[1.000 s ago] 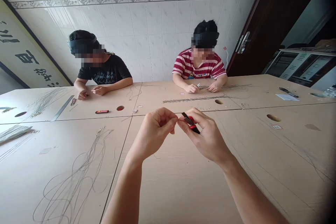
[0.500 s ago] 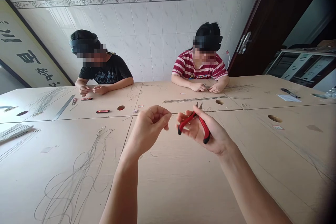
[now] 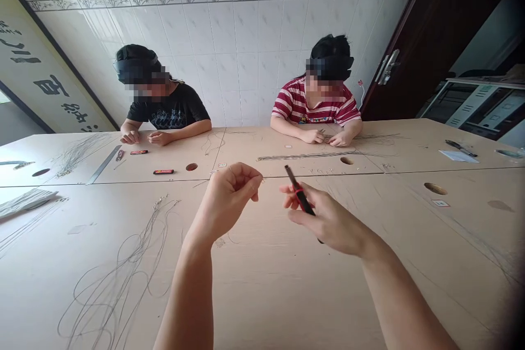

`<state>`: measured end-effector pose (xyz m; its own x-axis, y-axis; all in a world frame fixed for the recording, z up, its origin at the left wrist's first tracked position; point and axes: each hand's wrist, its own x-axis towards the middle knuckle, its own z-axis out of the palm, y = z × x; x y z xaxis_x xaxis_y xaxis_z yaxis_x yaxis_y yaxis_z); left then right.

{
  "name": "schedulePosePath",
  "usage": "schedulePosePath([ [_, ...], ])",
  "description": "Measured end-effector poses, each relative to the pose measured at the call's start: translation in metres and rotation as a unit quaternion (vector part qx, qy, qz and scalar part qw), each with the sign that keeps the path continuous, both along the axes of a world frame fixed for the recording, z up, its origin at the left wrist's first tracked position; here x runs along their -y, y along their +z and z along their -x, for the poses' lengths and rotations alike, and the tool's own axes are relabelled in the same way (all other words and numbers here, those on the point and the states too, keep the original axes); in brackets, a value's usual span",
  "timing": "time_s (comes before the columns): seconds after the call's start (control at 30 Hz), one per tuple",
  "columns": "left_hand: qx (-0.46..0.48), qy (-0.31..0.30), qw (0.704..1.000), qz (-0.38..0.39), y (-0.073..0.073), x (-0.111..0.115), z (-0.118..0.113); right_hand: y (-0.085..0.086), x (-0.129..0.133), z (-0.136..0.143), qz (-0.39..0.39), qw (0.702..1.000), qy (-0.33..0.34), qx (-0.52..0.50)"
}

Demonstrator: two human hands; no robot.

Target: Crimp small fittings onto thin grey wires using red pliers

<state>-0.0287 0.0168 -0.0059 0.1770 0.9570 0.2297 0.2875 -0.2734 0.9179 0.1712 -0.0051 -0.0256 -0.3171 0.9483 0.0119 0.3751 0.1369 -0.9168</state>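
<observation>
My left hand [image 3: 233, 199] is raised over the table, thumb and forefinger pinched together on something too small to make out. To its right, my right hand [image 3: 328, 219] holds red and black pliers [image 3: 302, 197], seen edge-on with the tip pointing up and to the left. The two hands are apart. A loose bundle of thin cords [image 3: 139, 251] with small metal ends lies on the table to the left of my left forearm.
Across the table [image 3: 279, 295] sit a person in black [image 3: 176, 106] and a person in a striped shirt [image 3: 295, 101]. A box cutter [image 3: 163, 171], a steel ruler [image 3: 104, 164], more cords [image 3: 303, 156] and a plastic bag [image 3: 27, 201] lie around.
My right hand has turned over, palm now more downward, and the pliers have gone from spread handles facing me to an edge-on view. My left hand keeps its pinch.
</observation>
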Motion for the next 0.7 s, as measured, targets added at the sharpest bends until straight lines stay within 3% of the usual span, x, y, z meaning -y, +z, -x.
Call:
schedulePosePath([
  [0.1, -0.008, 0.008, 1.000, -0.004, 0.000, 0.001, 0.001, -0.002, 0.002, 0.004, -0.108, 0.984, -0.062, 0.128],
  [0.2, -0.011, 0.004, 1.000, -0.001, 0.001, 0.001, 0.002, -0.003, 0.001, 0.005, -0.118, 0.980, -0.061, 0.146],
  [0.33, -0.025, -0.007, 1.000, -0.003, 0.002, 0.003, 0.004, -0.002, 0.001, -0.001, -0.045, 0.990, -0.018, 0.132],
  [0.43, -0.058, -0.016, 0.998, -0.012, 0.004, 0.004, 0.006, 0.002, 0.000, -0.005, 0.065, 0.993, 0.073, 0.061],
  [0.53, -0.076, -0.022, 0.997, -0.020, 0.006, 0.005, 0.007, 0.005, -0.002, -0.007, 0.141, 0.976, 0.164, -0.024],
  [0.7, -0.099, -0.023, 0.994, -0.027, 0.009, 0.008, 0.009, 0.001, -0.006, -0.008, 0.193, 0.948, 0.235, -0.090],
])
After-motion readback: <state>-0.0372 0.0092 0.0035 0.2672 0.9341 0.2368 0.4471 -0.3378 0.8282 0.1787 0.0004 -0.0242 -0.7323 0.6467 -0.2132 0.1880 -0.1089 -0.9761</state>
